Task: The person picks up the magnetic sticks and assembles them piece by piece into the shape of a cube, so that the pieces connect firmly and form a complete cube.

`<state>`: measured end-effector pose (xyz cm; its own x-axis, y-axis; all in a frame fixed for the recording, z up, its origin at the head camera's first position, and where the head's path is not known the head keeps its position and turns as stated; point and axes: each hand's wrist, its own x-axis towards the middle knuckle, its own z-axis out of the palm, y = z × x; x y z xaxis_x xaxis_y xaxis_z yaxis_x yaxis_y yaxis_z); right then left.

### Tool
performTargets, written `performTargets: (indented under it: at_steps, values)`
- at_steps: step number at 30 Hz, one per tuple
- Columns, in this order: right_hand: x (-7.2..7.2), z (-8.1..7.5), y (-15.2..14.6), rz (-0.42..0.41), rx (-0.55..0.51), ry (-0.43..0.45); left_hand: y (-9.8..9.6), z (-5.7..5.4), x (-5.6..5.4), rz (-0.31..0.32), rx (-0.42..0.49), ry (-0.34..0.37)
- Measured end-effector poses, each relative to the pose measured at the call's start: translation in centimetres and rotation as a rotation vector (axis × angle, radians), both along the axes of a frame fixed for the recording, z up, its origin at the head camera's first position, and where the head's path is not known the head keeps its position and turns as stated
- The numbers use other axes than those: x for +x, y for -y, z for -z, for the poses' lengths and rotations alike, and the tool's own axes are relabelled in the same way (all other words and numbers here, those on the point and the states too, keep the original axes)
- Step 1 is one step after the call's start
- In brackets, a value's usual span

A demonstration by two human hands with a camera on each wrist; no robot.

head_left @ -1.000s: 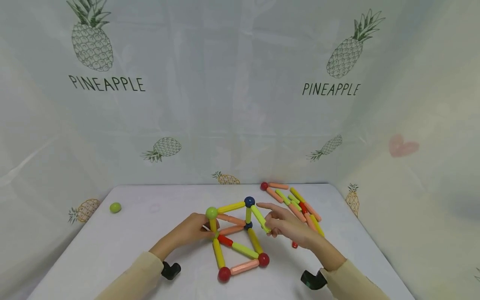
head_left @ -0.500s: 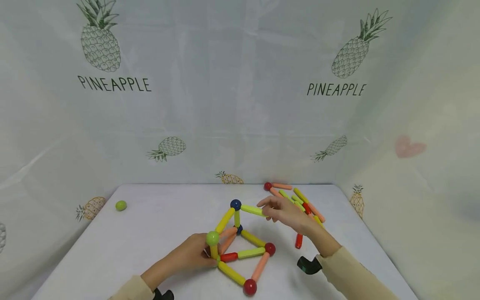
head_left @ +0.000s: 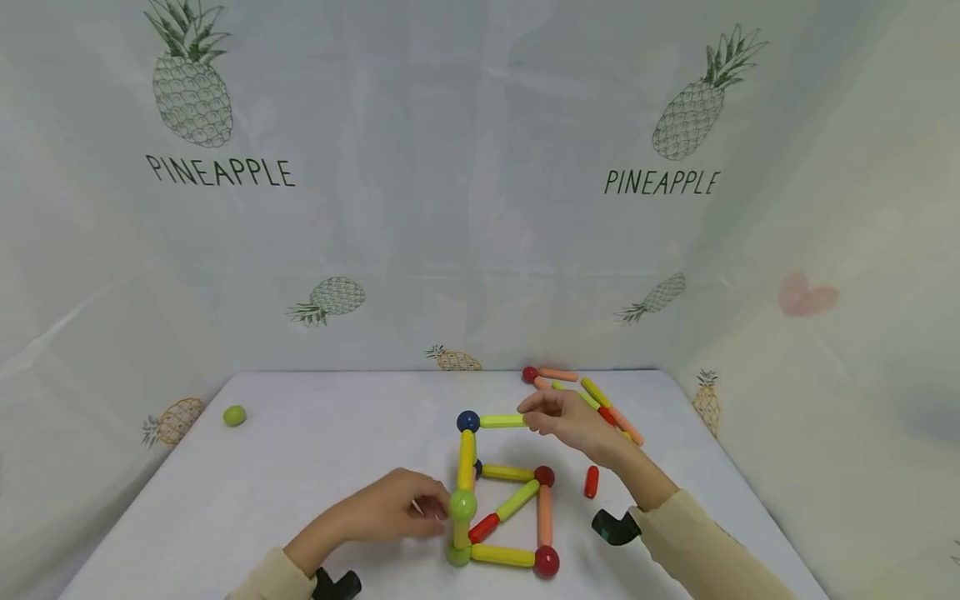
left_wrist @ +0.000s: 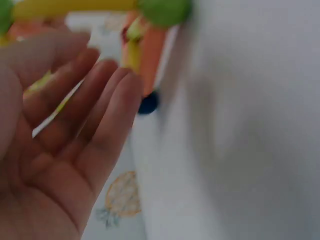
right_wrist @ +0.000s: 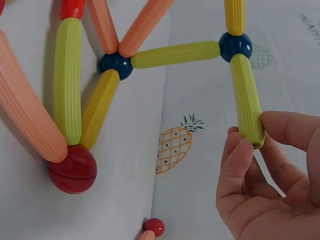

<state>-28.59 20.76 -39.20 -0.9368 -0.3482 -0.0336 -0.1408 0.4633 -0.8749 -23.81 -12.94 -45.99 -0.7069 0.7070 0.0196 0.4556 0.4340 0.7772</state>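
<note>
A frame of magnetic rods and balls stands on the table. Its base has two red balls [head_left: 547, 562] joined by a salmon rod [head_left: 545, 517], and a red and light green diagonal crosses it. On its left side, a yellow rod [head_left: 466, 460] links an upper green ball [head_left: 462, 505] to a dark blue ball [head_left: 468, 422]. My right hand [head_left: 566, 421] pinches the free end of a light green rod [right_wrist: 247, 100], whose other end meets that blue ball. Beside the green balls is my left hand [head_left: 393, 507], its fingers loosely extended and holding nothing.
Several loose rods and a red ball [head_left: 530, 374] lie at the back right, partly behind my right hand. A short red rod [head_left: 592, 482] lies right of the frame. One green ball [head_left: 234, 415] sits far left. A pineapple-print curtain [head_left: 480, 208] hangs behind the table.
The frame has turned, its front yellow rod now lying across. My left hand has let go of its green-ball corner. The light green rod has swung out to the right, pinched by my right hand.
</note>
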Motion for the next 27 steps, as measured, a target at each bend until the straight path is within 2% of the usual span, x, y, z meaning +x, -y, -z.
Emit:
performTargets:
  at_steps: [1,4,6,7,8,10,16,23,27]
  values:
    - [0.1,-0.1,0.0,-0.001,0.007,-0.01,0.5,-0.7,-0.6,-0.042,0.006,-0.034]
    - [0.4,-0.2,-0.2,0.003,0.017,-0.042,0.7,-2.8,-2.3,-0.237,0.059,-0.162]
    - [0.7,-0.3,-0.4,0.003,0.011,-0.051,0.0,-4.0,-3.2,-0.329,0.105,-0.221]
    - [0.8,-0.3,-0.5,0.003,0.007,-0.05,-0.5,-4.4,-3.6,-0.351,0.126,-0.235]
    - [0.9,-0.2,-0.5,0.005,0.003,-0.046,-1.0,-4.8,-3.9,-0.353,0.141,-0.247]
    - [1.0,0.0,-0.5,0.009,-0.004,-0.036,-2.1,-5.4,-4.6,-0.317,0.157,-0.254]
    - [1.6,0.0,-0.2,0.034,-0.008,-0.012,-4.6,-6.2,-5.7,-0.191,0.127,-0.212]
    - [1.6,-0.1,-0.2,0.008,-0.014,-0.05,-5.9,-6.2,-6.5,-0.111,0.05,-0.192]
    - [1.7,-0.1,-0.3,0.019,-0.018,-0.054,-6.6,-6.1,-6.6,-0.092,0.046,-0.195]
